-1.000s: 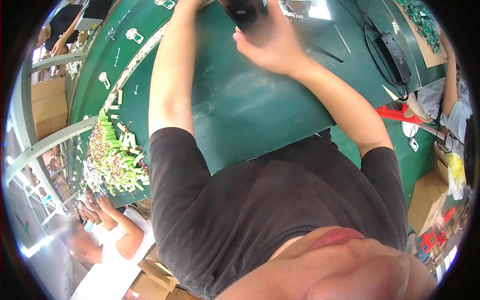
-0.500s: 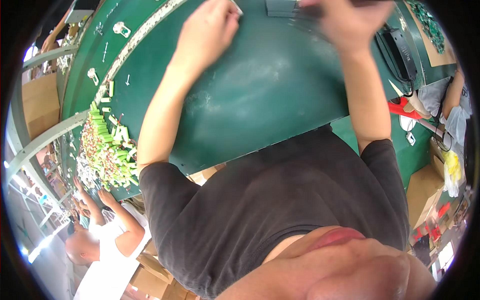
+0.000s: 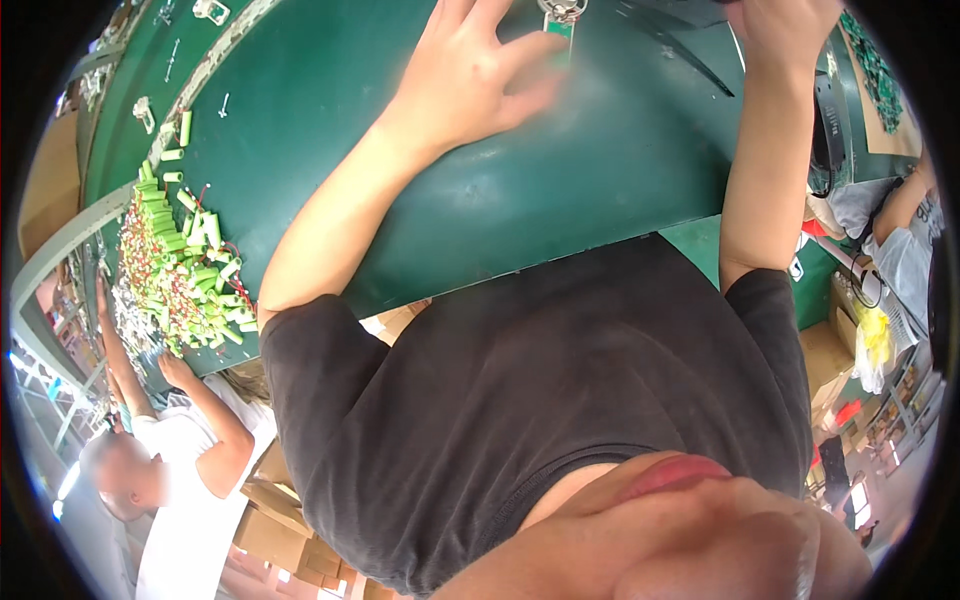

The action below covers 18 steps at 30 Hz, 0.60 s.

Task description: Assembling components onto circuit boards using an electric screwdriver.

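Observation:
My left hand [image 3: 470, 80] is over the green table with its fingers spread and slightly blurred, holding nothing that I can see. Its thumb and forefinger reach toward a small green circuit board [image 3: 559, 42]. At the far end of that board is a round metallic piece [image 3: 562, 9], cut by the upper edge. My right hand [image 3: 785, 30] is at the top right, its fingers curled and partly out of the picture. A bit of something dark shows at its fingertips, too little to name. Between the hands lies a thin dark strip [image 3: 695, 65].
Green-sleeved battery cells [image 3: 185, 265] with red wires are heaped at the left. Small white parts [image 3: 145, 114] lie beyond a raised strip. A black power adapter [image 3: 827, 120] sits beside my right forearm, with green boards [image 3: 872, 75] farther right. Co-workers are at both sides.
My left hand has moved right and its fingers have spread; the circuit board now shows beside it. My right hand has shifted right toward the upper edge. The whole view has shifted slightly.

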Each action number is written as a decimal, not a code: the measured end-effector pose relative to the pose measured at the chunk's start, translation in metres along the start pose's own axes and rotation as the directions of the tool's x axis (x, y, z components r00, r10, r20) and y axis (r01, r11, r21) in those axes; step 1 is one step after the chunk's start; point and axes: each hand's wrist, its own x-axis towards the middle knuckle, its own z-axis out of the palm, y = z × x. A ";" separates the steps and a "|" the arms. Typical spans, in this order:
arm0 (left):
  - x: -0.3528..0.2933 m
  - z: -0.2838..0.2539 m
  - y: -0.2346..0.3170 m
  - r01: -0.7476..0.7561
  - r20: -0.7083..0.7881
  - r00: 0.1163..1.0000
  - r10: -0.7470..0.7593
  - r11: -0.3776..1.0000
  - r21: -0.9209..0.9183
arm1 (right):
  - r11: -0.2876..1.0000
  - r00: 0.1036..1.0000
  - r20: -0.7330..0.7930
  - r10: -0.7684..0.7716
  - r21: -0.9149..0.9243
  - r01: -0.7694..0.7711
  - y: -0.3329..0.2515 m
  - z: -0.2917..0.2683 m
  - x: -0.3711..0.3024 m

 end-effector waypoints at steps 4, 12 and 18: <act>-0.021 0.024 -0.021 -0.105 -0.035 0.994 0.102 0.990 -0.094 | 0.983 1.000 -0.013 0.022 0.185 -0.020 0.002 0.025 -0.029; -0.017 0.001 -0.005 0.033 0.231 0.973 0.003 0.988 -0.150 | 0.950 0.996 -0.006 0.088 0.302 -0.082 0.014 0.055 -0.052; -0.032 0.021 -0.017 -0.040 0.071 0.996 0.055 0.979 -0.199 | 0.957 0.996 0.029 0.082 0.278 -0.087 0.011 0.061 -0.056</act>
